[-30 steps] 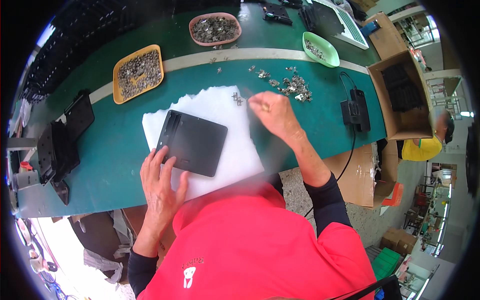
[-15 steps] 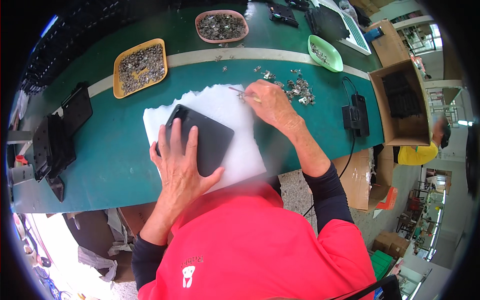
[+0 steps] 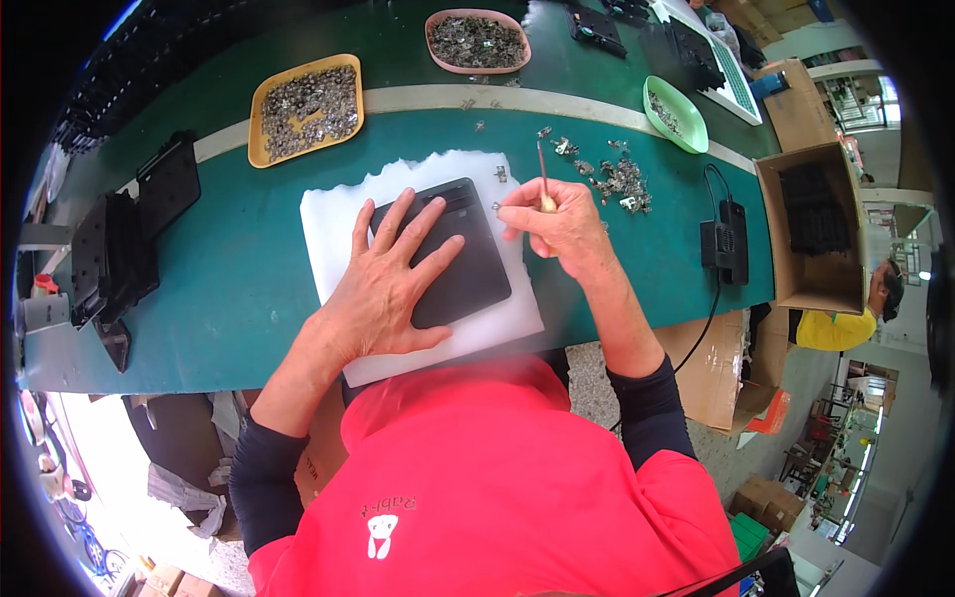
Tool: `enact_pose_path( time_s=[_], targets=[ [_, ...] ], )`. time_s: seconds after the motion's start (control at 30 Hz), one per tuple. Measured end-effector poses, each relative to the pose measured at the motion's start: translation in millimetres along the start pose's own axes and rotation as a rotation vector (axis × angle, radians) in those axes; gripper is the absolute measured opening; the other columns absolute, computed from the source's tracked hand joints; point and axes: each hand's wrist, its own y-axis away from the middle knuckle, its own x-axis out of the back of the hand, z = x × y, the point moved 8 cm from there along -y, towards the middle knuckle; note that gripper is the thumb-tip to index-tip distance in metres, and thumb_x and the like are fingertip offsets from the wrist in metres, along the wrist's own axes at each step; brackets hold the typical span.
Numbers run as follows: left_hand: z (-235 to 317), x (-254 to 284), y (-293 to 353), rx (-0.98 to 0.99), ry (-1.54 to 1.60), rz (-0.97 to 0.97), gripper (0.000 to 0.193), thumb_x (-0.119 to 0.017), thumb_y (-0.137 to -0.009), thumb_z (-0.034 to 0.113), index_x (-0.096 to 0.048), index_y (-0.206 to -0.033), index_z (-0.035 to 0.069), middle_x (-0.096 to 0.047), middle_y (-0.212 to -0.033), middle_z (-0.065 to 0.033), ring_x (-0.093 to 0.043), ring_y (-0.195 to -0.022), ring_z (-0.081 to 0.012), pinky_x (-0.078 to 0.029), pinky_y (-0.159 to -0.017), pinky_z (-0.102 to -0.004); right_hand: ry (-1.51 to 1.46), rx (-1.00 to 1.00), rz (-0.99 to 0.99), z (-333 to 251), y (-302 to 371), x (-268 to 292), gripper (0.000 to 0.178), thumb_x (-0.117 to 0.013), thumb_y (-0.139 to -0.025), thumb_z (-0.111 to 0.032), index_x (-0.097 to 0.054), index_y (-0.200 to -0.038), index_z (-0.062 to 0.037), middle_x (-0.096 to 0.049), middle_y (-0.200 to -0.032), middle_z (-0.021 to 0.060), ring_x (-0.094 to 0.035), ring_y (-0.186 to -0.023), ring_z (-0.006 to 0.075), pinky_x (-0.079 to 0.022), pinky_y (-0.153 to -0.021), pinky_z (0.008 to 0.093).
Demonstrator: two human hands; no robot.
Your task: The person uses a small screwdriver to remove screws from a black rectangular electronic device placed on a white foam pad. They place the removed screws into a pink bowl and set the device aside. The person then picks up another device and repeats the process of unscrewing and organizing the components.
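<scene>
My left hand (image 3: 383,274) lies spread over a flat black plastic panel (image 3: 473,261), steadying it on a sheet of white foam (image 3: 333,234) with a ragged far edge. Beside the panel's right edge, my right hand (image 3: 562,224) is closed round a thin tool (image 3: 543,164) with a pale handle; its slim shaft points away from me. A tiny metal piece (image 3: 495,206) shows at the tips of that hand's thumb and forefinger. Another small metal clip (image 3: 500,173) rests on the foam near the panel's far right corner.
Loose metal clips (image 3: 625,184) are heaped right of the foam. Behind stand a yellow tray (image 3: 257,124), a pink tray (image 3: 431,42) and a green tray (image 3: 696,134) of small metal parts. A black power adapter (image 3: 731,244) and an open carton (image 3: 814,297) are at right; black parts (image 3: 114,254) at left.
The panel has turned counterclockwise and sits straighter on the foam, my left hand moving with it. My right hand has come nearer the panel's edge, and its tool has swung from pointing left to pointing away.
</scene>
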Motion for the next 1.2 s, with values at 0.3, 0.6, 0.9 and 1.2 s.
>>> enact_pose_path(
  time_s=[0.3,0.6,0.9,1.2],
  targets=[
    [10.1,-1.4,3.1,0.081,0.000,0.077,0.088,-0.079,-0.060,0.046,-0.051,-0.137,0.015,-0.032,-0.152,-0.0182,-0.024,-0.141,-0.0421,-0.014,-0.113,-0.0593,0.571,0.605,0.372,-23.9,-1.3,-32.8,0.015,-0.076,-0.075,-0.009,-0.069,-0.085,-0.0015,-0.068,-0.081,0.0099,-0.065,-0.070,0.0249,-0.050,-0.062,0.0332],
    [6.3,-6.4,6.0,0.076,0.043,0.113,0.088,-0.079,-0.061,0.046,-0.050,-0.137,0.015,-0.031,-0.152,-0.0188,-0.023,-0.142,-0.0425,-0.013,-0.113,-0.0604,0.836,0.921,0.408,-34.0,14.1,-52.8,0.016,-0.078,-0.072,0.001,-0.069,-0.085,-0.0022,-0.067,-0.086,0.0094,-0.067,-0.074,0.0248,-0.054,-0.061,0.0322],
    [3.9,-7.0,6.9,0.071,0.093,0.131,0.087,-0.080,-0.061,0.045,-0.050,-0.136,0.014,-0.032,-0.152,-0.0191,-0.022,-0.143,-0.0427,-0.010,-0.114,-0.0603,0.895,0.955,0.349,-33.9,12.4,-59.1,0.021,-0.076,-0.072,0.007,-0.067,-0.089,0.0008,-0.066,-0.089,0.0105,-0.067,-0.075,0.0253,-0.055,-0.062,0.0320],
    [1.9,-9.0,5.8,0.083,0.107,0.121,0.087,-0.080,-0.061,0.045,-0.050,-0.136,0.014,-0.031,-0.153,-0.0185,-0.020,-0.144,-0.0422,-0.008,-0.114,-0.0607,0.917,0.905,0.367,-35.0,8.5,-59.3,0.008,-0.071,-0.080,-0.006,-0.066,-0.086,-0.0046,-0.065,-0.089,0.0049,-0.066,-0.074,0.0239,-0.053,-0.061,0.0318]
  ],
)
